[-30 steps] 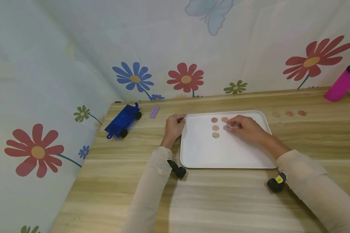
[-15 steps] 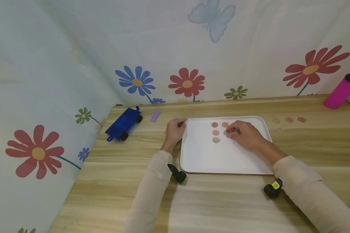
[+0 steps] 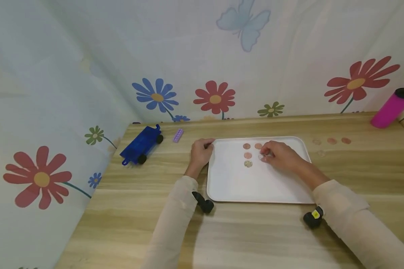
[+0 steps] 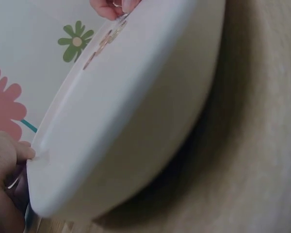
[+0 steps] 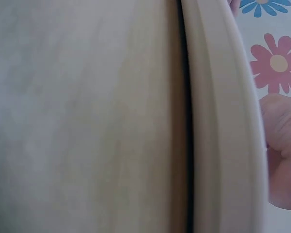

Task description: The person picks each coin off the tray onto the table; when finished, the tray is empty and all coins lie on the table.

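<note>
A white tray [image 3: 229, 183] lies on the wooden table. My left hand [image 3: 201, 154] holds its left edge near the far corner; in the left wrist view the thumb [image 4: 24, 151] lies on the rim. Over the tray, my right hand [image 3: 282, 158] pinches a silver-coloured coin [image 3: 260, 157] at the tray's surface, its fingers covering part of it. Beside that coin are copper-coloured coins, one at the back left [image 3: 246, 146], another copper coin [image 3: 258, 146] to its right, a third copper coin [image 3: 247, 155] in front, and a yellowish coin [image 3: 248, 163] nearest me.
Right of the tray lie several more coins, including a copper coin [image 3: 331, 141] and a pale coin [image 3: 321, 153]. A pink bottle [image 3: 390, 110] stands at the far right. Far left are a blue wheeled toy [image 3: 141, 145] and a purple toy brick [image 3: 178, 135]. A flowered curtain [image 3: 181, 45] hangs behind.
The head view has tilted a little, so everything sits lower in it. My right hand keeps at the same silver coin, its fingertips shifting slightly. My left hand stays on the tray edge.
</note>
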### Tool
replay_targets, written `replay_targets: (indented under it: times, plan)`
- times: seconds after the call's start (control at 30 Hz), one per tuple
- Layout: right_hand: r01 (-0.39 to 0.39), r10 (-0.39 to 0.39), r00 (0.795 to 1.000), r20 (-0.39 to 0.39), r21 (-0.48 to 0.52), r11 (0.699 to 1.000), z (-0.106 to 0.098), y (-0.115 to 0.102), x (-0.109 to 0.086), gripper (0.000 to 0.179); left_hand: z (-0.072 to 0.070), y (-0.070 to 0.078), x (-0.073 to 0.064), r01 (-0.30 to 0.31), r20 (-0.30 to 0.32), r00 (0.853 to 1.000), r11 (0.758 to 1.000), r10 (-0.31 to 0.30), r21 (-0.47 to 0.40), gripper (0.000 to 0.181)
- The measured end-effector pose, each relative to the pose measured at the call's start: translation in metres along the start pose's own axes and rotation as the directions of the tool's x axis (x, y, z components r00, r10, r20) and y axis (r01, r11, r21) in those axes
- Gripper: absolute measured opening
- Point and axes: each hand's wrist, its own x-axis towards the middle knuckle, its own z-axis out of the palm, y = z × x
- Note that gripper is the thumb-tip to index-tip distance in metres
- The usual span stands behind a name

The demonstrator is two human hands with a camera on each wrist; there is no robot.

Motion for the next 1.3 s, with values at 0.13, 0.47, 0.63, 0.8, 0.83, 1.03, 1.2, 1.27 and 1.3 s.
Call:
replay_targets:
  times: [0.13, 0.47, 0.63, 0.8, 0.83, 1.03, 1.2, 1.27, 1.3]
  plan:
    - [0.042, -0.042, 0.999, -0.001, -0.007, 0.999, 0.001, 0.000, -0.002, 0.012, 0.000, 0.000, -0.001, -0.007, 0.002, 1.000, 1.000, 0.007, 0.005, 0.026]
    - [0.088, -0.085, 0.996, 0.034, -0.084, 0.993, -0.003, 0.002, -0.002, 0.014, -0.001, 0.003, 0.002, -0.017, -0.013, 1.000, 1.000, 0.018, 0.009, 0.025]
    - [0.084, -0.080, 0.996, 0.045, -0.085, 0.993, -0.005, 0.001, -0.002, 0.015, -0.002, 0.003, 0.002, -0.017, -0.012, 1.000, 1.000, 0.018, 0.012, 0.026]
    - [0.075, -0.070, 0.995, 0.070, -0.067, 0.995, -0.004, 0.003, -0.002, 0.016, -0.002, 0.004, 0.001, -0.013, -0.009, 1.000, 1.000, 0.013, 0.014, 0.026]
    - [0.075, -0.070, 0.995, 0.076, -0.063, 0.995, -0.004, 0.004, -0.002, 0.017, -0.002, 0.004, 0.001, -0.011, -0.007, 1.000, 1.000, 0.011, 0.013, 0.026]
    - [0.084, -0.082, 0.992, 0.096, -0.011, 0.996, -0.005, 0.006, -0.005, 0.021, -0.002, 0.003, -0.001, -0.012, 0.000, 1.000, 1.000, 0.012, 0.003, 0.026]
    - [0.076, -0.077, 0.995, 0.067, 0.022, 0.997, -0.002, 0.009, -0.008, 0.024, -0.002, 0.001, -0.001, -0.013, 0.003, 1.000, 1.000, 0.013, 0.005, 0.026]
    - [0.067, -0.068, 0.997, 0.042, 0.042, 0.997, -0.001, 0.010, -0.010, 0.024, -0.002, 0.000, -0.002, -0.011, 0.007, 1.000, 1.000, 0.011, 0.006, 0.027]
    - [0.059, -0.060, 0.998, 0.031, 0.055, 0.997, -0.001, 0.012, -0.012, 0.023, -0.002, -0.001, -0.002, -0.009, 0.010, 1.000, 1.000, 0.009, 0.003, 0.027]
